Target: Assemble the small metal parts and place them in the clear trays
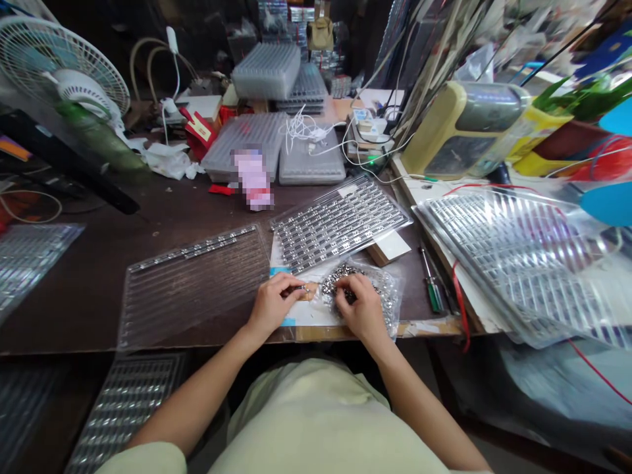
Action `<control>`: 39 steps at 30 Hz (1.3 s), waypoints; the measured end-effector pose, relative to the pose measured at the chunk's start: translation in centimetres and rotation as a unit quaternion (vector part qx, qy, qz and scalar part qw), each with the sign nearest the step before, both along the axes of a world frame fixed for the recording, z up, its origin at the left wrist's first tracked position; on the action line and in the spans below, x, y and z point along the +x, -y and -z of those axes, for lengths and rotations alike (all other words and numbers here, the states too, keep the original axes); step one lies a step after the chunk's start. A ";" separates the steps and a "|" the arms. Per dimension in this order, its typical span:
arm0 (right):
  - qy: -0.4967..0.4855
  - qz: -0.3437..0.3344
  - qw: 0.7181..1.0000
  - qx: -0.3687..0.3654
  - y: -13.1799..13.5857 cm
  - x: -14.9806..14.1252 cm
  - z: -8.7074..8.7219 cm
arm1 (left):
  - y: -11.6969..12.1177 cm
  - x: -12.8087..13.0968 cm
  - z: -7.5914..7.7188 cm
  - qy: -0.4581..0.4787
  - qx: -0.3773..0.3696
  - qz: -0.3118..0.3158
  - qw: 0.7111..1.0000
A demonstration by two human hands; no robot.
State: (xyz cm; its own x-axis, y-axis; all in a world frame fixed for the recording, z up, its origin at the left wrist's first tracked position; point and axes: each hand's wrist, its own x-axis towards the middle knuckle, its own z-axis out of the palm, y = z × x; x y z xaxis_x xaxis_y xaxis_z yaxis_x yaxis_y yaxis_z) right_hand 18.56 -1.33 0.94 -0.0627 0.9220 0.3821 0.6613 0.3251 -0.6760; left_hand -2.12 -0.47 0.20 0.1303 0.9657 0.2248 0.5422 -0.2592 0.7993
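My left hand (274,301) is closed in a pinch on a small metal part (302,289), just above a tan patch (310,291) on a white sheet (318,317). Over a clear plastic bag (392,296) full of small shiny metal pieces (371,275), my right hand (359,304) has its fingertips pressed together among the pieces; what they grip is hidden. Behind both hands, a clear ribbed tray (340,220) carries rows of metal parts. To the left lies another ribbed tray (197,296), with metal parts in a row along its far edge.
A green-handled screwdriver (434,296) lies right of the bag. Stacked trays (533,263) cover the right side. At the back are closed tray stacks (247,141), a white cable (309,128) and a pinkish blurred object (253,178). A fan (64,69) stands at the far left.
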 end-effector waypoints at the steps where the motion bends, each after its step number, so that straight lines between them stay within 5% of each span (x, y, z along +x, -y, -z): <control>1: -0.011 -0.006 1.000 -0.001 0.0 0.0 -0.1 | 0.0 0.1 0.1 -0.004 0.007 0.003 1.000; 15: 0.003 -0.046 0.999 -0.008 0.0 -0.6 0.2 | 0.1 0.6 0.1 -0.077 0.026 0.017 0.997; 24: 0.133 -0.030 0.990 0.017 -0.5 -4.0 0.3 | -0.1 0.1 0.0 0.036 0.029 -0.060 0.997; 39: 0.163 -0.040 0.986 -0.005 -0.1 -4.2 0.5 | -0.1 0.1 0.2 0.032 0.015 -0.047 0.998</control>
State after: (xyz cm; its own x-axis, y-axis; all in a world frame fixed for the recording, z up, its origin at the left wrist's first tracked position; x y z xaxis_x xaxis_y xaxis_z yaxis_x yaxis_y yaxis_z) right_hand 14.35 -1.21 0.49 -0.2529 0.9125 0.3215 0.8167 0.3795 -0.4347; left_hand -2.02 -0.34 0.05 0.0240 0.9658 0.2582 0.5138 -0.2335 0.8255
